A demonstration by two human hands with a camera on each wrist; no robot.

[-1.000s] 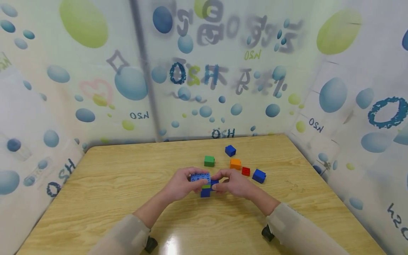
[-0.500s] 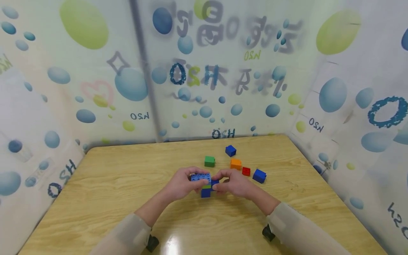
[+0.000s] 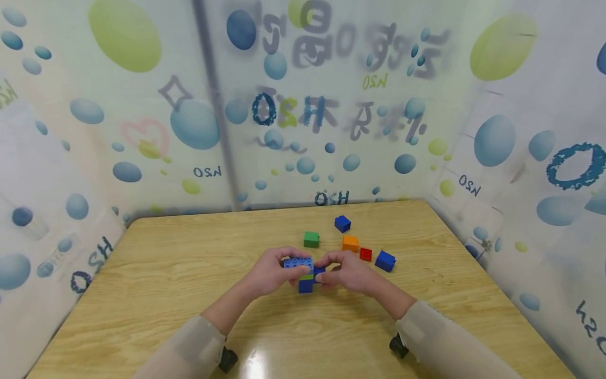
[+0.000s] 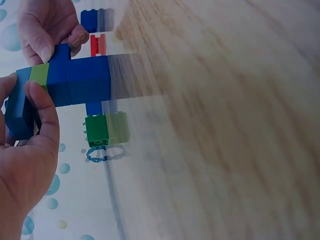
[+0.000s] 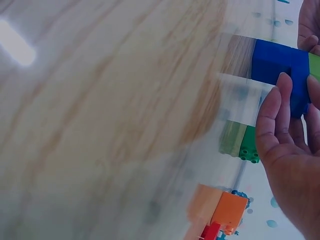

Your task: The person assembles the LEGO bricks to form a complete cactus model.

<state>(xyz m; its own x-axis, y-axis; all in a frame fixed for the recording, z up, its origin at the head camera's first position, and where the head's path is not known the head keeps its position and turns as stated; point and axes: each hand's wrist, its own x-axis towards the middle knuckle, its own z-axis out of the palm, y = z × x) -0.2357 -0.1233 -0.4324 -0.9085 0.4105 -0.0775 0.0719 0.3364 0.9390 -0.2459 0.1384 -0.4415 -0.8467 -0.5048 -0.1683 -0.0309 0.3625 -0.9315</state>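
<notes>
In the lower middle of the head view, a brick stack (image 3: 305, 286) stands on the counter (image 3: 189, 252); the left hand (image 3: 271, 275) has its fingers pinching the light blue top brick (image 3: 298, 262); the right hand (image 3: 350, 273) has its fingers pinching the dark blue brick (image 3: 320, 272) that juts right, below the light green brick (image 3: 307, 277). Nothing visibly shifts over the last second; both grips keep their places, which suggests steadying or pressing the joined bricks.

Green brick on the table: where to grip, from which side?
Probably pinch the green brick across its near and far sides, coming from above: it lies with studs facing right, its near face looks smooth, and no other brick touches it.
</notes>
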